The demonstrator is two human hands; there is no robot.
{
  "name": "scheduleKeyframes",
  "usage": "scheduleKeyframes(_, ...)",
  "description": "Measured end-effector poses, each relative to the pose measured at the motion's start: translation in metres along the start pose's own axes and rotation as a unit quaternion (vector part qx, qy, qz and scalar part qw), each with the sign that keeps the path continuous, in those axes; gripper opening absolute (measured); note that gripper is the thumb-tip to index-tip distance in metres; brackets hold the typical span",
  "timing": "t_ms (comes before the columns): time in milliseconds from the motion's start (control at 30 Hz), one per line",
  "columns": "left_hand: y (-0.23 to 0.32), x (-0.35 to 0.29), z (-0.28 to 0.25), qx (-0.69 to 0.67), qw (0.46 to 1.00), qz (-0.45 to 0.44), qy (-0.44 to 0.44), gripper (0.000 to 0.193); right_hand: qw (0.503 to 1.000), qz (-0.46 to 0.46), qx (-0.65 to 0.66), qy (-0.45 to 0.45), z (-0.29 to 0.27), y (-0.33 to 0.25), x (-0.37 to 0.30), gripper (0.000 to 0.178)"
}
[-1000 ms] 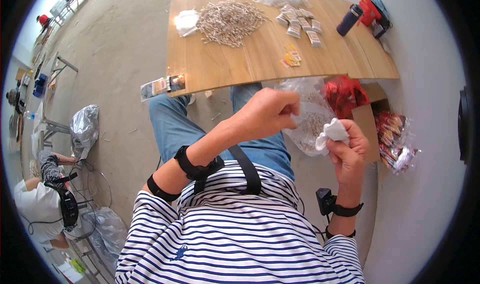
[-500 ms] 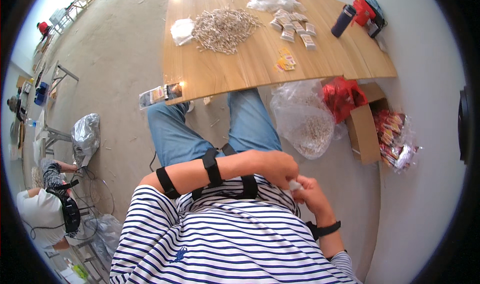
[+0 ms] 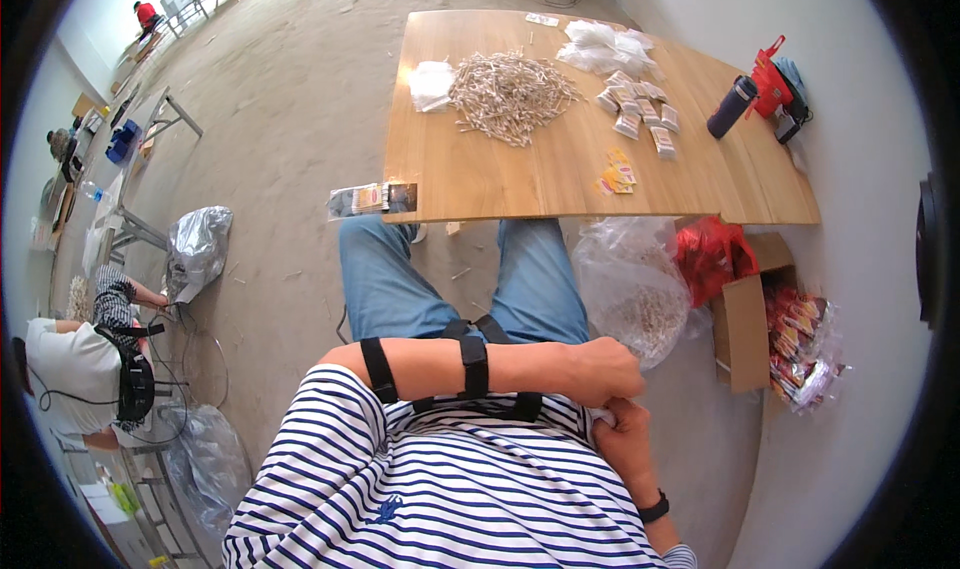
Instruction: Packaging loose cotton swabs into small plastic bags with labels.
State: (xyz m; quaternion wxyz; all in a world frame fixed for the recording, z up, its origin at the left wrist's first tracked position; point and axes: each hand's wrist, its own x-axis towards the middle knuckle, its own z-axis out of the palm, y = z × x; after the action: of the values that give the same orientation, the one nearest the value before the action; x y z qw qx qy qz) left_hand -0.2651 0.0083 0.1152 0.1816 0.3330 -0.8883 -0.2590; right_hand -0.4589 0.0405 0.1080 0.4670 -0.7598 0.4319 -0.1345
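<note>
My left hand (image 3: pixel 608 371) reaches across my front to the right side, its fingers curled closed. Just below and touching it, my right hand (image 3: pixel 625 437) is closed too, held near the waist of my striped shirt (image 3: pixel 430 479). A small white thing (image 3: pixel 604 416) shows at the edge of my right hand, mostly covered by the fingers; its kind is too small to make out. Ahead on the wooden table (image 3: pixel 480 194) lies a heap of cotton swabs (image 3: pixel 515 97). White plastic bags (image 3: pixel 432 86) lie left of the heap.
Small filled packs (image 3: pixel 640 109), more clear bags (image 3: pixel 605 49), yellow cards (image 3: pixel 618 174) and a dark bottle (image 3: pixel 732 107) are on the table. Below its right side are a sack of swabs (image 3: pixel 640 299), a red bag (image 3: pixel 715 259) and a cardboard box (image 3: pixel 743 329). Another person (image 3: pixel 75 379) sits at left.
The view has shifted, so table and hands appear lower and further right. My hands have drawn closer together, and the white thing between them is now more hidden.
</note>
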Motion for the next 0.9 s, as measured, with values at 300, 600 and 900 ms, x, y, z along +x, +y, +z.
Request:
scheduleKeyframes(300,0.012,0.013,0.013,-0.035,0.995,0.026,0.089,0.037,0.938,-0.083,-0.266,0.206,0.024,0.03,0.022,0.025)
scheduleKeyframes(600,0.002,0.002,0.0,-0.06,0.996,0.008,0.06,0.034,0.988,-0.011,-0.128,0.086,0.006,0.029,0.018,0.027)
scheduleKeyframes(900,0.004,0.001,-0.004,-0.088,0.992,0.024,0.09,0.029,0.951,-0.061,-0.236,0.188,0.02,0.01,0.024,0.019)
